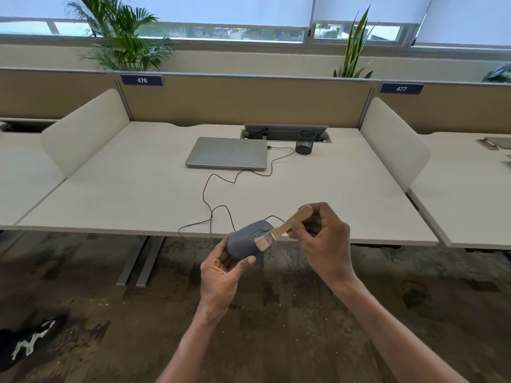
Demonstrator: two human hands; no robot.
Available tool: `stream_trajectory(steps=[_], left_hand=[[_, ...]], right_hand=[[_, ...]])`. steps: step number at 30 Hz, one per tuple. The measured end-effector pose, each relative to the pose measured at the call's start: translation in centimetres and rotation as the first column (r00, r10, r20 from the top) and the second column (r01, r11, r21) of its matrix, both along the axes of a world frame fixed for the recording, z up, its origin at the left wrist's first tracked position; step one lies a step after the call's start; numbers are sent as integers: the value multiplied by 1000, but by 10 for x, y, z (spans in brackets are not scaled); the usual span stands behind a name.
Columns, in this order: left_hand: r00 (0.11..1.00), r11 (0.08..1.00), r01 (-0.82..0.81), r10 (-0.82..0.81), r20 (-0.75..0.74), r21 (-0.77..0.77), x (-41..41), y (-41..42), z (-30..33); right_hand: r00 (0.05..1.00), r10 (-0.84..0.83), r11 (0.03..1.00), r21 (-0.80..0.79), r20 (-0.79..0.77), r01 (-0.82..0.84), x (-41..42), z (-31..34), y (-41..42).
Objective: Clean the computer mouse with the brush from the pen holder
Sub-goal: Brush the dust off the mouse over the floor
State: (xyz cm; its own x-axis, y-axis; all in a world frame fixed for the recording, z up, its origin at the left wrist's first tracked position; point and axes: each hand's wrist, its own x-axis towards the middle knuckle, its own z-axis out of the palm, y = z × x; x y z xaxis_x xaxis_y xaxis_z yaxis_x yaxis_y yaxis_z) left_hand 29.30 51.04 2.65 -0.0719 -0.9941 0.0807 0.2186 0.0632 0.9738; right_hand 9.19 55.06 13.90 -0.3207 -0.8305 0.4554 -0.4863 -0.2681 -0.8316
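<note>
My left hand (221, 275) grips a grey wired computer mouse (246, 240) from below, holding it in the air just in front of the desk's near edge. My right hand (322, 239) holds a small brush (284, 226) by its wooden handle. The pale bristles rest against the mouse's right side. The mouse's black cable (210, 200) loops over the desk toward the laptop. A black mesh pen holder (305, 142) stands at the back of the desk and looks empty.
A closed silver laptop (226, 153) lies at the back middle of the white desk (138, 194). White side dividers (83, 131) flank the desk, with a tan partition behind. A dark shoe (27, 344) shows on the carpet at lower left.
</note>
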Motion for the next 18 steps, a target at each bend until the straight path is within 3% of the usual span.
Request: stream_trajectory(steps=[5, 11, 18], left_hand=[[1000, 1000, -20, 20, 23, 0, 2, 0, -1], [999, 1000, 4, -3, 48, -19, 0, 0, 1], [999, 1000, 9, -8, 36, -21, 3, -1, 0]], right_hand=[[985, -135, 991, -39, -107, 131, -12, 6, -10], [998, -20, 999, -50, -65, 17, 5, 7, -16], [974, -148, 989, -36, -174, 144, -23, 14, -23]])
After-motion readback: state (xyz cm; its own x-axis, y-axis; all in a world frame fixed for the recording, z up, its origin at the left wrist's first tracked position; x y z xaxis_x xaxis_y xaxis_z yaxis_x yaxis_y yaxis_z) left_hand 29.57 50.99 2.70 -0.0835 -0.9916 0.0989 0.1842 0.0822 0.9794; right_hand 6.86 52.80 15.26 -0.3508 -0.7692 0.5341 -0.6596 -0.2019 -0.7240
